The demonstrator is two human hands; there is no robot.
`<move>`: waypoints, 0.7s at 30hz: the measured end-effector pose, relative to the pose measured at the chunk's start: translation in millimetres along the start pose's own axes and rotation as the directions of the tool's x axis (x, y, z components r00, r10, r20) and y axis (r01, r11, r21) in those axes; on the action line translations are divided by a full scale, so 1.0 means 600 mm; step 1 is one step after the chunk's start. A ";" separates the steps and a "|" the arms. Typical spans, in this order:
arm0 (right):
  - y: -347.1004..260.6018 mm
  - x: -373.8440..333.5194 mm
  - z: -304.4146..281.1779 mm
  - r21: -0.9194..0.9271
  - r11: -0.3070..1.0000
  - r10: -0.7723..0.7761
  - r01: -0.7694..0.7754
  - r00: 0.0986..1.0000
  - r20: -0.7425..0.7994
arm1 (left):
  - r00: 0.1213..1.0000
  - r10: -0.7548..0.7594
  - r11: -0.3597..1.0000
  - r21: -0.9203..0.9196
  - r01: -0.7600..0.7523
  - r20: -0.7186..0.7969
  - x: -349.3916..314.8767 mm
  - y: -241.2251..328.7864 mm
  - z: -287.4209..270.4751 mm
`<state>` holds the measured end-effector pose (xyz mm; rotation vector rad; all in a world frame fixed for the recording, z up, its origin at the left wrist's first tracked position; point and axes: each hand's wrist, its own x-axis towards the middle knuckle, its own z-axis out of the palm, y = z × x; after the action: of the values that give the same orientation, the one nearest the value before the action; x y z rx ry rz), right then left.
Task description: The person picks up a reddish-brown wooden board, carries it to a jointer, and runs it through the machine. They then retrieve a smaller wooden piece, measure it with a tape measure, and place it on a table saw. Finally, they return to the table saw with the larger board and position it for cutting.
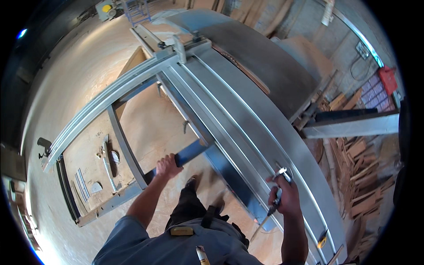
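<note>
My left hand (168, 167) is wrapped round the blue metal crossbar (191, 152) of an outrigger frame beside a sliding table saw. Over the saw's long grey table (247, 110), my right hand (287, 196) grips an air blow gun (282, 171) with silver metal at its top. A thin hose (260, 226) trails down from the gun's lower end. Parallel bright metal rails run along the table beneath this hand. My palm and fingers hide part of the gun's body.
Metal tools (107, 163) and thin rods lie on a board in the frame at left. A long aluminium fence (104, 90) crosses the frame's far side. A yellow tape measure (322, 242) rests at the table's near right. Wood offcuts (364, 196) are heaped on the right.
</note>
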<state>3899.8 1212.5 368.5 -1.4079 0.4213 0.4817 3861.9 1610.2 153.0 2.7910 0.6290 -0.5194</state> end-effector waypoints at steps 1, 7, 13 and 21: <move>-0.035 0.019 0.047 -0.057 0.997 -0.052 0.056 0.996 0.077 | 1.000 0.016 1.000 0.008 -0.016 -0.001 0.000 -0.002 -0.001; -0.205 0.140 0.304 -0.182 0.944 -0.206 0.274 0.925 0.320 | 0.996 0.083 0.995 -0.050 -0.082 0.018 0.010 -0.020 -0.012; -0.390 0.309 0.562 -0.231 0.916 -0.208 0.329 0.879 0.429 | 0.965 0.231 0.957 -0.208 -0.203 0.122 0.029 -0.056 -0.048; -0.579 0.438 0.902 -0.193 0.722 -0.574 0.665 0.730 0.371 | 0.796 0.456 0.864 -0.412 -0.288 0.399 0.094 -0.108 -0.056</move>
<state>4308.5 1734.3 575.8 -1.6520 -0.4032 0.1798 3889.8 1698.2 152.3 2.2407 0.0279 -0.8889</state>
